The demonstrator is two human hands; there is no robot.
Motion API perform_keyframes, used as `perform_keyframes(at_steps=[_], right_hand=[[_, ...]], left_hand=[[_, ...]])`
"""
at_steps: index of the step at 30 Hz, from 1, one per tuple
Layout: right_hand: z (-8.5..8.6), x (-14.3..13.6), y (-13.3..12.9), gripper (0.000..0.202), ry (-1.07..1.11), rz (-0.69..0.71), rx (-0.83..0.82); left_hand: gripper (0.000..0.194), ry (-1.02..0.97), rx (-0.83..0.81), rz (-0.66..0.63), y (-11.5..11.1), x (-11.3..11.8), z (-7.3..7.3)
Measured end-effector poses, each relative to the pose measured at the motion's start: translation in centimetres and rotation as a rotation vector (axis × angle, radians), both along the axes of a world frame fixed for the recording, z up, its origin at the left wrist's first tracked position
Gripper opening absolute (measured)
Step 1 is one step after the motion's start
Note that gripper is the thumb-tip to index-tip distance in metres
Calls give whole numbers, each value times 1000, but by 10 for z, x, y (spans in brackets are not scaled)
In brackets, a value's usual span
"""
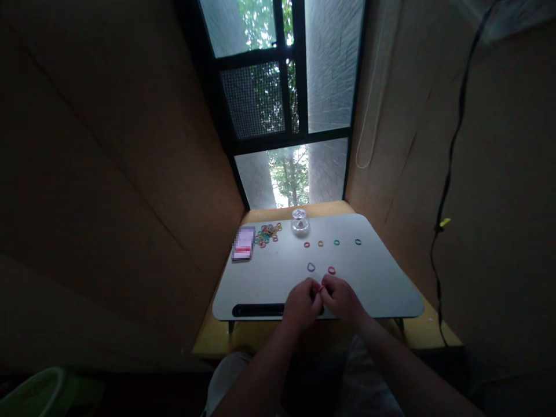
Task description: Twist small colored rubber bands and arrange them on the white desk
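Observation:
My left hand [303, 301] and my right hand [341, 296] meet above the front part of the white lap table, fingertips pinched together. Between them shows a bit of a small pink-red elastic band [321, 288], mostly covered by the fingers. Just beyond lie a purple band [311, 270], bent out of round, and a pink-red band [332, 273]. Farther back runs a row of single bands: red [307, 247], yellow [320, 245], green [336, 245] and dark bluish [358, 244]. A loose heap of mixed coloured bands [268, 233] lies at the back left.
A clear rounded container [299, 227] stands at the table's back edge. The phone [243, 243] lies at the left edge. Along the front of the white tabletop [260, 284] runs a black slot [258, 310]. A dark cable [449, 156] hangs at the right wall.

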State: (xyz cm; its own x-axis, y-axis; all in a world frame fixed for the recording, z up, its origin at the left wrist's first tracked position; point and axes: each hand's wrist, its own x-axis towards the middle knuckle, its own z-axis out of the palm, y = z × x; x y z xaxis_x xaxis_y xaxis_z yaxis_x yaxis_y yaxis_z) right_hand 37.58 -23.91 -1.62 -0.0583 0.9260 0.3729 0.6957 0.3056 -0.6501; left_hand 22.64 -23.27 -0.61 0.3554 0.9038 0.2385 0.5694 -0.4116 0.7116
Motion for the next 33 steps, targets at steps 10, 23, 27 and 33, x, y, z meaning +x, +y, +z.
perform_keyframes(at_steps=[10,23,27,33], right_hand=[[4,-1,-2,13,14,9,-11],[-1,-1,-1,12,-1,14,4],[-2,-1,-1,12,5,9,14],[0,-1,-1,12,0,14,3]], left_hand=[[11,-16,-20,-3,-1,-1,3],[9,-38,-17,-3,-2,-1,5],[9,-36,-28,7,-2,-1,5],[10,-31,-23,-4,-2,-2,5]])
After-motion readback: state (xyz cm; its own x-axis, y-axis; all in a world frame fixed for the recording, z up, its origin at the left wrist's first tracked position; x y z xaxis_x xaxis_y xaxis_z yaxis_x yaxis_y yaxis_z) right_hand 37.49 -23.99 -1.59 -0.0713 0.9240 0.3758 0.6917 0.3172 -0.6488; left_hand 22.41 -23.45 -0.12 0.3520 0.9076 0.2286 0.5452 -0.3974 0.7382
